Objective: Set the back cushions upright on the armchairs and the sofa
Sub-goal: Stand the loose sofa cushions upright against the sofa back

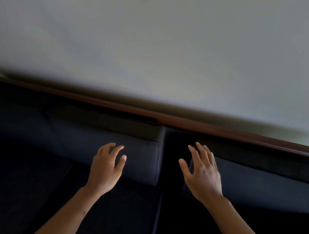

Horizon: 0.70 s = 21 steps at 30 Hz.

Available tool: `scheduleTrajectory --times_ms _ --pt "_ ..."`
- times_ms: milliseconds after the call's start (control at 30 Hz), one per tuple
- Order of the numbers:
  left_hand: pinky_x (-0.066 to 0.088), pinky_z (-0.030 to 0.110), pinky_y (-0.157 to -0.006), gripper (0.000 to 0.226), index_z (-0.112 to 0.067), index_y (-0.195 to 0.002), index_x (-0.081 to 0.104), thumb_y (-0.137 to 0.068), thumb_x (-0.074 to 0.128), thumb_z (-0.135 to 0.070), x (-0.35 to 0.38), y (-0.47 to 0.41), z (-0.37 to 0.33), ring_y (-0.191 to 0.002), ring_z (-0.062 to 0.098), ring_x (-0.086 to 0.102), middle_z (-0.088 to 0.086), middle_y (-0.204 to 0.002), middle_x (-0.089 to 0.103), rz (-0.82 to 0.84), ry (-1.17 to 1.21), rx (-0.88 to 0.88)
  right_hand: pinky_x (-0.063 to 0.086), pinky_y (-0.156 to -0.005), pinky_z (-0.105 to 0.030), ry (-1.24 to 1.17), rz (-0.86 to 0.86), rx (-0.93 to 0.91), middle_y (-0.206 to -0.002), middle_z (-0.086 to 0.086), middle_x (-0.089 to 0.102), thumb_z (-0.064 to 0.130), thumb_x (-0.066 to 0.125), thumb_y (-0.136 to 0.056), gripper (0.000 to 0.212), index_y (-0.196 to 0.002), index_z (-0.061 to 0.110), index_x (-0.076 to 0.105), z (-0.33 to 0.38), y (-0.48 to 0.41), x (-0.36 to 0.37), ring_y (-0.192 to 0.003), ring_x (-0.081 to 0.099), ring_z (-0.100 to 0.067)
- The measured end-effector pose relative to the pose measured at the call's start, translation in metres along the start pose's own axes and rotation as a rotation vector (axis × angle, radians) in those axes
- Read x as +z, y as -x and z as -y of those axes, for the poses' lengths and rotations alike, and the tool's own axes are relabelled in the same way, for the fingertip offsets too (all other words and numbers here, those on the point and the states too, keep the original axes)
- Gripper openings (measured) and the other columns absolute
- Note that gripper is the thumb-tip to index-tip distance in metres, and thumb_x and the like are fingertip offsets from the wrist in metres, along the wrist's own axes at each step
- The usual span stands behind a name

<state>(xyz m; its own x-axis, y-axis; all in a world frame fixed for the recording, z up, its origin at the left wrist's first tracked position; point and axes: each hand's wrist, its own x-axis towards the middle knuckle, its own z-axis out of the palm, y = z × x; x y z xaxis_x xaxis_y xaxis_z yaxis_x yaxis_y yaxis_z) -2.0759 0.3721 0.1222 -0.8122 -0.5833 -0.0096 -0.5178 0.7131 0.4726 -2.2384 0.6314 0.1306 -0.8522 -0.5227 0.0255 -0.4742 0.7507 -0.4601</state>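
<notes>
Two dark navy back cushions stand upright against the sofa's back, with a narrow dark gap between them. The left cushion (pixel 81 143) fills the left half of the view, the right cushion (pixel 269 185) the right half. My left hand (pixel 106 166) hovers in front of the left cushion's right end, fingers curled and apart, holding nothing. My right hand (pixel 202 172) is spread open at the right cushion's left edge, beside the gap. Whether either hand touches the fabric I cannot tell.
A dark wooden rail (pixel 169 117) runs along the top of the sofa back, with a pale wall (pixel 158 40) behind it. The dark seat cushions (pixel 119 218) lie below the hands. The picture is blurred.
</notes>
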Motion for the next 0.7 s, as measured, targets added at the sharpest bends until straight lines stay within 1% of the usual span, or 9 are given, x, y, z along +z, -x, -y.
scheduleTrajectory --times_ms 67,133,233,333,400,500,567,633,700 --pt "0.040 0.057 -0.116 0.049 -0.013 -0.148 0.060 -0.103 0.068 -0.030 -0.027 -0.019 0.047 -0.151 0.032 0.038 0.014 -0.157 0.049 0.020 -0.039 0.019 0.023 -0.127 -0.047 0.039 0.033 -0.026 -0.169 -0.003 0.032 0.064 0.053 -0.098 0.073 -0.158 0.024 0.044 0.046 -0.014 0.023 -0.160 0.016 -0.025" --pt "0.035 0.057 -0.120 0.060 -0.015 -0.154 0.053 -0.099 0.072 -0.032 -0.053 -0.043 0.089 -0.155 0.034 0.031 0.016 -0.163 0.040 0.047 -0.101 0.038 0.015 -0.129 -0.046 0.074 0.082 -0.025 -0.172 -0.004 0.025 0.075 0.052 -0.093 0.087 -0.162 0.024 0.035 0.088 -0.032 0.043 -0.161 0.009 -0.025" --pt "0.028 0.056 -0.125 0.081 -0.020 -0.162 0.038 -0.092 0.078 -0.034 -0.087 -0.088 0.144 -0.159 0.039 0.018 0.018 -0.170 0.025 0.112 -0.281 0.074 0.006 -0.130 -0.049 0.141 0.175 0.004 -0.175 -0.007 0.011 0.086 0.055 -0.082 0.112 -0.167 0.023 0.017 0.137 -0.062 0.070 -0.161 -0.003 -0.028" --pt "0.019 0.062 -0.127 0.102 -0.025 -0.168 0.017 -0.089 0.081 -0.032 -0.112 -0.137 0.186 -0.161 0.045 0.001 0.021 -0.175 0.005 0.221 -0.473 0.065 0.003 -0.129 -0.054 0.278 0.259 0.020 -0.176 -0.010 0.002 0.086 0.067 -0.072 0.131 -0.168 0.022 0.004 0.163 -0.091 0.093 -0.161 -0.007 -0.033" --pt "0.014 0.065 -0.127 0.111 -0.028 -0.169 0.008 -0.086 0.083 -0.031 -0.122 -0.162 0.208 -0.161 0.045 -0.006 0.018 -0.176 -0.003 0.281 -0.541 0.070 0.001 -0.129 -0.056 0.340 0.312 0.042 -0.176 -0.011 0.000 0.082 0.075 -0.068 0.140 -0.168 0.021 -0.002 0.170 -0.105 0.104 -0.161 -0.007 -0.035" --pt "0.010 0.067 -0.127 0.123 -0.029 -0.170 0.003 -0.081 0.088 -0.036 -0.126 -0.190 0.229 -0.161 0.045 -0.009 0.017 -0.176 -0.005 0.345 -0.560 0.109 0.000 -0.128 -0.059 0.423 0.355 0.034 -0.175 -0.013 0.003 0.078 0.081 -0.064 0.148 -0.167 0.021 -0.009 0.172 -0.117 0.113 -0.161 -0.005 -0.037" --pt "0.009 0.067 -0.127 0.132 -0.030 -0.170 0.000 -0.076 0.092 -0.042 -0.124 -0.201 0.237 -0.162 0.045 -0.007 0.018 -0.176 -0.002 0.363 -0.573 0.146 0.002 -0.128 -0.061 0.478 0.348 0.015 -0.172 -0.013 0.012 0.078 0.082 -0.061 0.151 -0.166 0.020 -0.010 0.170 -0.121 0.115 -0.160 0.004 -0.038" --pt "0.010 0.068 -0.127 0.142 -0.029 -0.169 -0.001 -0.068 0.096 -0.048 -0.122 -0.210 0.240 -0.162 0.045 -0.004 0.019 -0.175 0.003 0.378 -0.610 0.191 0.004 -0.127 -0.062 0.528 0.356 -0.016 -0.168 -0.014 0.021 0.079 0.083 -0.058 0.153 -0.166 0.019 -0.008 0.167 -0.126 0.114 -0.156 0.014 -0.038" --pt "0.013 0.072 -0.124 0.148 -0.026 -0.169 0.002 -0.060 0.099 -0.051 -0.120 -0.219 0.238 -0.161 0.045 0.003 0.017 -0.172 0.013 0.403 -0.643 0.240 0.006 -0.127 -0.062 0.543 0.377 -0.043 -0.165 -0.013 0.027 0.080 0.084 -0.055 0.153 -0.166 0.020 -0.003 0.164 -0.131 0.111 -0.154 0.021 -0.036"
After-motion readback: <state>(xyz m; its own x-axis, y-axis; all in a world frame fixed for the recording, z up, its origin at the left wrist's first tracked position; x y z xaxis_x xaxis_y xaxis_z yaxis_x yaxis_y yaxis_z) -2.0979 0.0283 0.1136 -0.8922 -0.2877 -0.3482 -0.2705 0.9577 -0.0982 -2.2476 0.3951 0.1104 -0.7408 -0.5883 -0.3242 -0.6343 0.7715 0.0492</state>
